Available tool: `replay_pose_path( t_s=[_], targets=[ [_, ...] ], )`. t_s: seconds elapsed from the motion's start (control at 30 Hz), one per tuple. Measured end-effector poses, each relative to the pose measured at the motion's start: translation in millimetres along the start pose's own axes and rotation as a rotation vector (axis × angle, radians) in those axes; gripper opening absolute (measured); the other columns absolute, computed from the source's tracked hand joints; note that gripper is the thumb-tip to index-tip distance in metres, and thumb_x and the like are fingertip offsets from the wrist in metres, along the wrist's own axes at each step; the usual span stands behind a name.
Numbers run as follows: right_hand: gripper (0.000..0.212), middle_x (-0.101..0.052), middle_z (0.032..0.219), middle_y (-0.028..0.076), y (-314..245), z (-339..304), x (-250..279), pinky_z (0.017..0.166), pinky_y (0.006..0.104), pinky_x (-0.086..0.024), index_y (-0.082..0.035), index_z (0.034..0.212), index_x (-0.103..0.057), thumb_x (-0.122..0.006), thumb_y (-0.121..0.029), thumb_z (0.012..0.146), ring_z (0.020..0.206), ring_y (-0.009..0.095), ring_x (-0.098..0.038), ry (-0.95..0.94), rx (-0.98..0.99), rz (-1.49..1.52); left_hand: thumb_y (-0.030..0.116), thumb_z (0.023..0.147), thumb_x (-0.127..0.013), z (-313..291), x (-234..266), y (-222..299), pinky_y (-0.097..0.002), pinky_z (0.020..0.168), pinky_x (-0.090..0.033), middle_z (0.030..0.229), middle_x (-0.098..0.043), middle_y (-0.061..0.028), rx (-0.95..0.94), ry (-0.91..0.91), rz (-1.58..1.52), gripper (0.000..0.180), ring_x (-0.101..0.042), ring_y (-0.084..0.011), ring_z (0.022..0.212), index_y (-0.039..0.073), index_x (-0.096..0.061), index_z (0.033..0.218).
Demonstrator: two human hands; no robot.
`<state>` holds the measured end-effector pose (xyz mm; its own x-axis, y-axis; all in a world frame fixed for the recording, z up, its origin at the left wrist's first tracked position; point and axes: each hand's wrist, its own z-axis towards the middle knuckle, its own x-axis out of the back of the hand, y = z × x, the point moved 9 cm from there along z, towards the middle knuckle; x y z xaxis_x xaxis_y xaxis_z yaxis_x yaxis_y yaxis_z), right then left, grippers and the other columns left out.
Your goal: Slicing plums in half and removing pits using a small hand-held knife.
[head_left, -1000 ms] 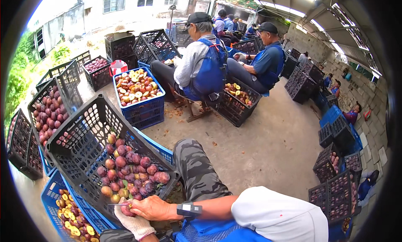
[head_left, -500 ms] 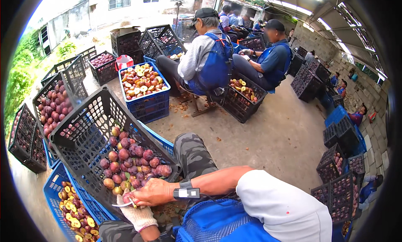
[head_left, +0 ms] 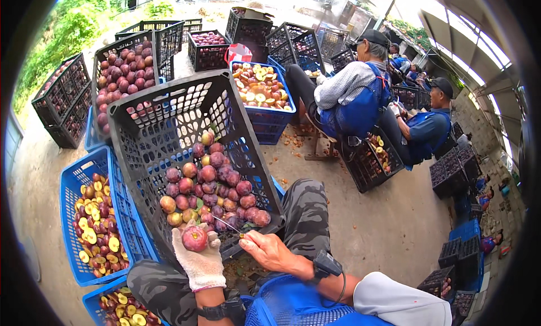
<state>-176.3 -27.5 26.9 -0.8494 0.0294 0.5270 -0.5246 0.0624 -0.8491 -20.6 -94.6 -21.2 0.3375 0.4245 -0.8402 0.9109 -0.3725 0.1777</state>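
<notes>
My left hand [head_left: 200, 258], in a pale knit glove, is closed around a red plum [head_left: 194, 239] at the near edge of a black plastic crate [head_left: 169, 100]. My right hand [head_left: 270, 251], bare, grips a small knife [head_left: 226, 223] with a thin blade that points up and left, apart from the held plum. Its handle is mostly hidden in my fingers. The black crate is tilted toward me, with whole plums [head_left: 209, 187] heaped in its near end and a few green leaves among them.
Blue crates [head_left: 69, 213] of halved plums stand at my left. Beyond the tilted crate are another blue crate [head_left: 265, 126] of cut plums and a black crate [head_left: 96, 61] of whole ones. Two seated co-workers [head_left: 352, 95] [head_left: 428, 126] are at the right, with crates beside them.
The knife has come away from the plum, and my right hand has moved apart from my left. The held plum now faces up in the glove. The whole view has swung to the left.
</notes>
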Motion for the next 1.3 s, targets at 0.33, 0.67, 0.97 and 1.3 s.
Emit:
replay_pose_path(
  t_s=[0.33, 0.67, 0.97, 1.3],
  targets=[
    [0.018, -0.054, 0.072, 0.011, -48.5, 37.2, 32.1, 0.056, 0.0376, -0.042, -0.001, 0.096, -0.059, -0.055, -0.016, 0.104, 0.061, 0.021, -0.048, 0.068, 0.12, 0.035, 0.057, 0.099, -0.052, 21.2, -25.6, -13.9, -0.0365, 0.065, -0.048, 0.102, -0.067, -0.0122, 0.117, -0.148, -0.044, 0.058, -0.061, -0.0279, 0.08, 0.005, -0.06, 0.123],
    [0.021, -0.052, 0.069, 0.013, -54.4, 27.8, -26.8, 0.057, 0.0363, -0.042, -0.001, 0.099, -0.06, -0.056, -0.02, 0.106, 0.058, 0.024, -0.048, -0.143, 0.177, 0.119, 0.054, 0.099, -0.054, 13.3, 1.7, 1.4, -0.0378, 0.074, -0.052, 0.117, -0.066, -0.0169, 0.014, -0.093, -0.02, 0.055, -0.064, -0.0287, 0.09, 0.005, -0.059, 0.124],
    [0.019, -0.054, 0.069, 0.015, -45.7, 15.3, -29.9, 0.057, 0.0388, -0.043, -0.001, 0.1, -0.058, -0.056, -0.019, 0.106, 0.057, 0.032, -0.052, -0.121, 0.168, 0.064, 0.049, 0.102, -0.052, 5.3, -8.3, -1.8, -0.0451, 0.084, -0.055, 0.118, -0.066, -0.0163, -0.038, -0.188, 0.018, 0.052, -0.066, -0.0323, 0.095, 0.002, -0.06, 0.125],
    [0.02, -0.056, 0.069, 0.018, -48.9, 22.9, -28.6, 0.055, 0.0425, -0.044, -0.003, 0.096, -0.057, -0.057, -0.021, 0.105, 0.06, 0.04, -0.057, -0.081, 0.213, -0.037, 0.055, 0.104, -0.046, 9.2, -10.1, -4.9, -0.0434, 0.083, -0.056, 0.107, -0.068, -0.0144, 0.017, -0.187, 0.002, 0.062, -0.066, -0.0305, 0.091, 0.0, -0.056, 0.132]
  ],
)
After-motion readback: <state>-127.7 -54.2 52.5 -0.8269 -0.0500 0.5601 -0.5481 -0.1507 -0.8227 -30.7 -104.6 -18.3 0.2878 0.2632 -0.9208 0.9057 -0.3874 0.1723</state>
